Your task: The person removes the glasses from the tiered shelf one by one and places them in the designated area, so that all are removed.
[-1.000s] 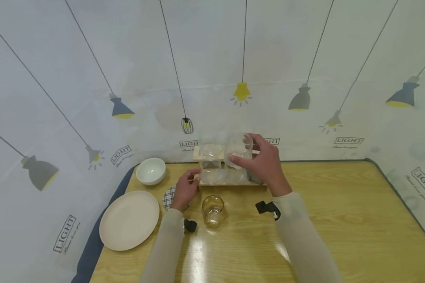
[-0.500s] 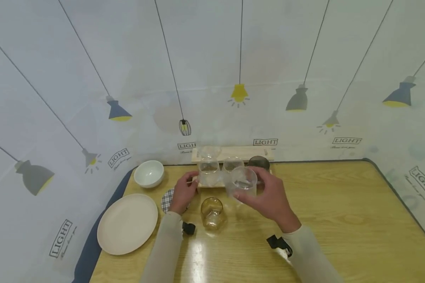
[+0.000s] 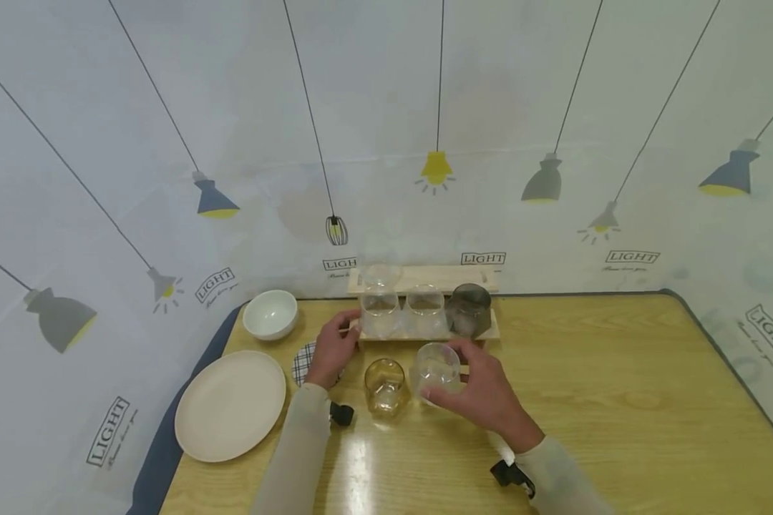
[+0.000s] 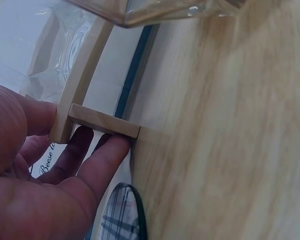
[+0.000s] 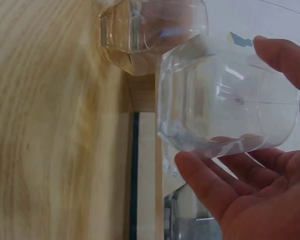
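My right hand (image 3: 489, 397) holds a clear glass (image 3: 436, 375) between thumb and fingers, in front of a wooden rack (image 3: 438, 275). In the right wrist view thumb and fingers lie on opposite sides of the glass (image 5: 225, 105); whether its base touches the table I cannot tell. Beside it, to the left, an amber glass (image 3: 386, 390) stands on the table. My left hand (image 3: 333, 352) grips the rack's left end; the left wrist view has its fingers (image 4: 107, 162) under the wooden bar (image 4: 102, 120). Two clear glasses (image 3: 380, 315) and a dark grey glass (image 3: 470, 311) occupy the lower tier.
Another clear glass (image 3: 381, 275) sits on the rack's upper left. A checked round coaster (image 3: 303, 363) lies partly beneath my left hand. Further left are a white bowl (image 3: 270, 315) and a pale round plate (image 3: 230, 406). Behind the wooden table (image 3: 618, 386) rises a printed curtain (image 3: 386, 107).
My right hand has lifted the clear glass away from the rack and brought it forward and down, beside the amber glass. The left hand has stayed at the rack's end.
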`<action>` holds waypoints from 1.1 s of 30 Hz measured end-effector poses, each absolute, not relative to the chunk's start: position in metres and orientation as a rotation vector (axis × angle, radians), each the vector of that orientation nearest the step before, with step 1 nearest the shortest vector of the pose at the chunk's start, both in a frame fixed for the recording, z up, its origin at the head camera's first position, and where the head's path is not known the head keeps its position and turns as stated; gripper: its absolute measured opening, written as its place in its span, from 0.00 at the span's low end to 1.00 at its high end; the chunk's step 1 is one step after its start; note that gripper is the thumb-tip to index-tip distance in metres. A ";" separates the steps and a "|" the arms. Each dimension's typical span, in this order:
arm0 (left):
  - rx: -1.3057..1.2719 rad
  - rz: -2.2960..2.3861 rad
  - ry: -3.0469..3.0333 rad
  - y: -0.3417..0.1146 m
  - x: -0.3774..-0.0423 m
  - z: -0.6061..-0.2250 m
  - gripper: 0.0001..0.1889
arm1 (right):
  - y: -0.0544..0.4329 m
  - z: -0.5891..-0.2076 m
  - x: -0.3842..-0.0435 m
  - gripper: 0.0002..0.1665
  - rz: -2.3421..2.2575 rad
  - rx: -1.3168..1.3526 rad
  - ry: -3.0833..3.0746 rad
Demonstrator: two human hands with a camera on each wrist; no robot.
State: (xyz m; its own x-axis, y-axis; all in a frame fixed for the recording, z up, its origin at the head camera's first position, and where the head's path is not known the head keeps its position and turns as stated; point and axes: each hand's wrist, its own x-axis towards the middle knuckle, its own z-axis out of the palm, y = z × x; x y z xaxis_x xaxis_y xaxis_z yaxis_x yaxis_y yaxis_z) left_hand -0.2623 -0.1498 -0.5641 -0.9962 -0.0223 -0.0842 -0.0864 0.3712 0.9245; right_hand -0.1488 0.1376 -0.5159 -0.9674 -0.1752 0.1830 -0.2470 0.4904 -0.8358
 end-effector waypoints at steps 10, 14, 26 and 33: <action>-0.074 1.738 2.540 -0.151 -0.263 -0.564 0.19 | 0.131 -0.531 -0.150 0.43 1.478 0.358 -2.747; -0.080 1.736 2.533 -0.151 -0.262 -0.564 0.18 | 0.132 -0.535 -0.149 0.43 1.416 0.317 -2.802; -0.077 1.714 2.555 -0.150 -0.263 -0.566 0.18 | 0.140 -0.546 -0.150 0.45 1.293 0.417 -2.831; -0.112 1.715 2.555 -0.151 -0.262 -0.567 0.18 | 0.144 -0.541 -0.147 0.52 1.242 0.467 -2.867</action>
